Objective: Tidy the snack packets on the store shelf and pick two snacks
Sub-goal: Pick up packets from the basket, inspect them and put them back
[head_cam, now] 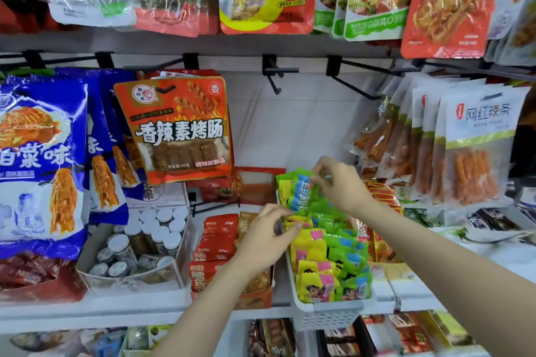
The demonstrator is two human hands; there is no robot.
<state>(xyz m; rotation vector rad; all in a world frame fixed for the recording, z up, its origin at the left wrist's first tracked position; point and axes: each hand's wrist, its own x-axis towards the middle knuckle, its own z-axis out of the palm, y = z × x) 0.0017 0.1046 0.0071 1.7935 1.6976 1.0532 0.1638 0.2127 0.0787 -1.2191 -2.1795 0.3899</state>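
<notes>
Both forearms reach up from the bottom of the head view toward a white basket (324, 316) on the store shelf (116, 313), packed with small yellow, green and blue snack packets (327, 264). Her or his left hand (265, 238) sits at the basket's near-left rim, fingers curled together against the edge of a yellow packet, seemingly pinching it, though blur hides the contact. Further back, the right hand (342, 182) has thumb and fingertips closed on the top of a green and blue packet (301, 191) standing at the rear of the row.

These little sachets look feather-light, with soft, crinkly, glossy film, so I would expect them to slide and flop rather than stand firm. Their crimped top seams seem the best place to pinch; squeezing the middle could crush what is inside.

Left of the basket lie red packets (216, 238) in a box, then a carton of small lidded jars (145, 238). Hanging bags (177, 127) crowd the pegs above.
</notes>
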